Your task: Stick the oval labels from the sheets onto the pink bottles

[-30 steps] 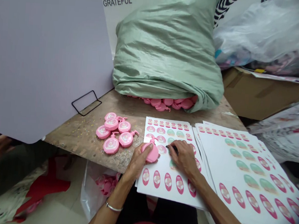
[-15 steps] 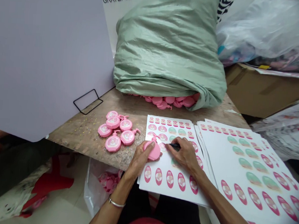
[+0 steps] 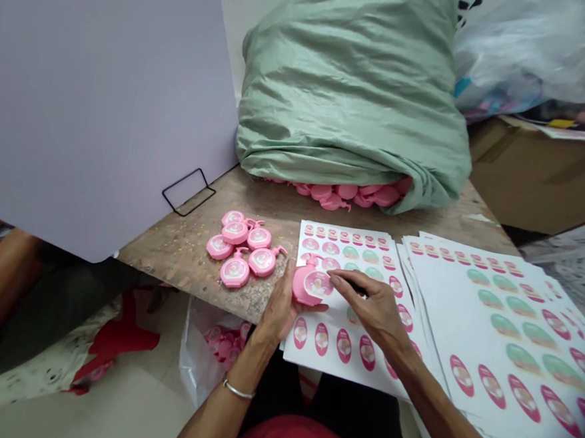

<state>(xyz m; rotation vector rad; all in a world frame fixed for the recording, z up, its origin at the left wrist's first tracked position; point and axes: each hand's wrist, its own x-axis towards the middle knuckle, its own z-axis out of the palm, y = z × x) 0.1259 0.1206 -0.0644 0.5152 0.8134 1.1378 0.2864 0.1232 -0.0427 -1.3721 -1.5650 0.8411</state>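
My left hand (image 3: pixel 280 303) is closed around a small flat pink plastic pump bottle (image 3: pixel 298 285), its spout pointing away from me. At the bottle's right side, my right hand (image 3: pixel 375 310) pinches the edge of a round pink sticker (image 3: pixel 319 283), which lies over the bottle's face; I cannot tell how much of it touches. A slim black tool (image 3: pixel 361 290), mostly hidden, is tucked under the right fingers. Below both hands lies a sticker sheet (image 3: pixel 312 362) with round, green and oval prints. Left of it sit several pink pump bottles (image 3: pixel 235 271) with labels on their faces.
Another stack of sticker sheets (image 3: pixel 431 302) lies to the right. A green cloth sack (image 3: pixel 355 103) with pink bottles spilling out stands behind. A grey panel (image 3: pixel 100 99) and a black wire stand (image 3: pixel 189 192) are at left. Another person's arm (image 3: pixel 2 285) shows at far left.
My right hand has brought a round sticker up from the sheet onto the pink bottle's face. The left hand has turned, its fingers now supporting the bottle from below. The view has shifted slightly left.
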